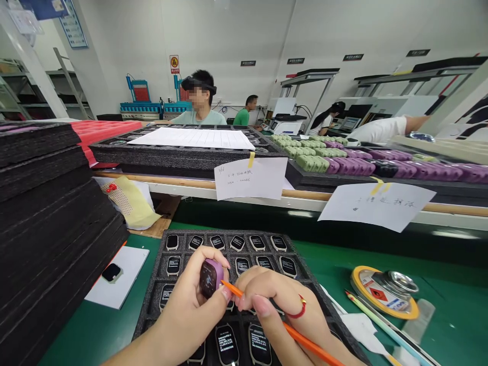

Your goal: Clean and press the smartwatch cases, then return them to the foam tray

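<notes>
A worker's left hand clasps 1 purple-cased watch between thumb and curled fingers above a black foam tray on a green surface, while the right hand pinches 1 orange stick, its pointed tip at the case's side. Whether that tip presses or merely rests there cannot be told. Rows of light-framed watches lie below, most visible screens lit with text. The risk, by appearances, is a slip: too much push on the narrow edge could send the point skidding into the glass or the left thumb, and a loosened hold could drop the purple watch onto the screens beneath. At right, a can stands within a tape roll.
</notes>
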### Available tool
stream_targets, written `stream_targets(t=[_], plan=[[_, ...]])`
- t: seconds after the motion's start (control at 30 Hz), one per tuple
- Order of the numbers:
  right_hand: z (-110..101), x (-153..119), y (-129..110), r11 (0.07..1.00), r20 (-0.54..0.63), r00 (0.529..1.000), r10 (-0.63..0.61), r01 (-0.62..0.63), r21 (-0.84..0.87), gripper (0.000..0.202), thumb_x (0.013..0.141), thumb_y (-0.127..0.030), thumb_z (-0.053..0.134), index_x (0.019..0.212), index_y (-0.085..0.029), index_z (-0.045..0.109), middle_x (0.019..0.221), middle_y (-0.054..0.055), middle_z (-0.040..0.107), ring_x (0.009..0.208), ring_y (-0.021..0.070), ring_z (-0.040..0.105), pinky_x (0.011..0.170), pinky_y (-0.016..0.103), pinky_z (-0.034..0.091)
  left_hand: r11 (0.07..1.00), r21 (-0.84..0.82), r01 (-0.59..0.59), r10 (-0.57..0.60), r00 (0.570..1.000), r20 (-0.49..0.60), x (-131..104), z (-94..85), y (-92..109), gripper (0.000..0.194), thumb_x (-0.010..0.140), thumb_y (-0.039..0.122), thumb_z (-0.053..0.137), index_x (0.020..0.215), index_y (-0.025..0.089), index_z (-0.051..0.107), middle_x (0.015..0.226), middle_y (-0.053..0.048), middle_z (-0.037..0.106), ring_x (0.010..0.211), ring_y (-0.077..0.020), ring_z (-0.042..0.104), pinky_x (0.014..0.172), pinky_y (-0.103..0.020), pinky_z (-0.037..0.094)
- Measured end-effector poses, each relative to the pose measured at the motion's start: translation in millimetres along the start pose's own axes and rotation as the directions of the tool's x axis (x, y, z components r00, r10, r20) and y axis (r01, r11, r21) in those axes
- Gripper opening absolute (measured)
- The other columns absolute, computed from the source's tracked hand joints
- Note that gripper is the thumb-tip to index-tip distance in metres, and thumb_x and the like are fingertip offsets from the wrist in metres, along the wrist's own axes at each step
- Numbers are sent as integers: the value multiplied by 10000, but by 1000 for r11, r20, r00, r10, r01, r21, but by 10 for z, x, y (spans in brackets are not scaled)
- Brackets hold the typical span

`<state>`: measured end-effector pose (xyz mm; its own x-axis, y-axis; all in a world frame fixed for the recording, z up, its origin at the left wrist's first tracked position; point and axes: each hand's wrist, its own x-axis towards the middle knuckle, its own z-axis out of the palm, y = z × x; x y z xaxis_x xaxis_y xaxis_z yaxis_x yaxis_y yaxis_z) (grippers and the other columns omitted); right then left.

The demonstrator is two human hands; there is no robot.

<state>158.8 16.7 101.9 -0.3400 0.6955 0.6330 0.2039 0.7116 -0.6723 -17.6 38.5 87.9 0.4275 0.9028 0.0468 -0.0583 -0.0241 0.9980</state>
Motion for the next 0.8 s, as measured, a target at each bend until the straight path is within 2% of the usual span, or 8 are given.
stream_targets(t=[0.17,0.27,0.4,0.57,0.63,0.7,0.73,0.8], plan=[[18,5,8,998,37,998,60,-60,-14,225,1043,-234,351,906,-225,529,779,19,602,709,152,584,658,283,496,990,140,-16,23,999,-48,7,-16,-5,92,931,254,547,1003,253,490,895,7,509,742,-146,491,662,-261,412],[18,24,5,999,37,999,28,-26,-43,224,1039,-228,364,882,-223,524,757,10,591,692,148,569,645,280,480,990,141,-3,9,999,-46,11,-18,15,90,928,250,541,1001,257,489,864,13,516,749,-155,495,682,-265,427],[-181,27,-97,998,53,997,51,-49,-33,228,1030,-235,422,859,-223,572,760,6,628,700,145,600,653,274,494,991,134,8,-12,999,32,-19,12,32,117,916,270,578,1014,261,516,813,24,525,724,-150,470,673,-252,404],[-733,-130,-232,969,-256,958,131,-177,-169,236,1033,-344,477,890,-245,636,771,12,660,738,171,649,684,292,514,997,83,7,-5,1000,-31,-53,25,50,147,898,307,624,1022,263,558,793,21,555,692,-142,462,614,-241,359],[-952,-281,-143,875,-292,919,266,-357,-327,218,1011,-404,500,978,-242,642,840,27,684,761,180,664,676,288,517,998,63,6,-2,998,-65,-45,4,61,149,890,327,637,1003,260,568,825,9,585,688,-141,472,573,-242,332],[-1153,-511,41,665,-281,843,458,-535,-522,267,1009,-430,449,1055,-237,627,912,45,703,790,197,676,666,295,520,999,48,20,-16,997,-75,-35,-18,69,160,884,346,646,1000,263,572,863,-1,621,680,-138,483,533,-243,297],[-1247,-654,153,514,-262,790,554,-573,-638,278,1011,-414,408,1012,-243,627,935,44,707,824,202,678,700,302,527,999,41,28,-24,997,-78,-31,-24,71,178,879,352,652,1014,267,573,868,-3,637,682,-138,494,523,-243,286],[-1410,-971,371,393,-273,731,625,-597,-700,266,958,-340,436,827,-221,634,828,66,708,726,229,672,648,331,524,999,31,44,-41,995,-87,-27,-23,76,247,860,360,674,1069,281,568,843,0,658,689,-141,527,523,-239,294]])
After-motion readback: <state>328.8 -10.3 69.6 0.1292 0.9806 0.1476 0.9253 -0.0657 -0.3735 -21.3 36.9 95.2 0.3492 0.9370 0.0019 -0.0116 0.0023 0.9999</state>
